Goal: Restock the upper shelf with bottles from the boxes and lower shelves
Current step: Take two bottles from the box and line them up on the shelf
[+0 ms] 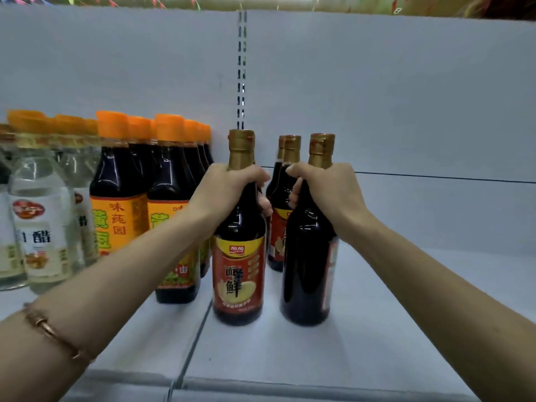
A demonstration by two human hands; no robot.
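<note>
Two dark bottles stand upright at the middle of the frame, long axes vertical, gold-foil caps pointing up, bases on the white shelf (377, 329). The left hand (229, 190) curls round the neck of the left bottle (238, 274), just below its foil; its red and yellow label faces the camera. The right hand (324, 190) grips the neck of the right bottle (307, 271) the same way; that label is turned to the right side. Both bottles stand near each other but apart, each below its hand. Behind them, two more gold-capped bottles (282, 204) stand near the back panel. At the left of the frame stand orange-capped dark bottles (119, 198) and clear vinegar bottles (40, 221). A bracelet (49, 329) circles the left wrist.
</note>
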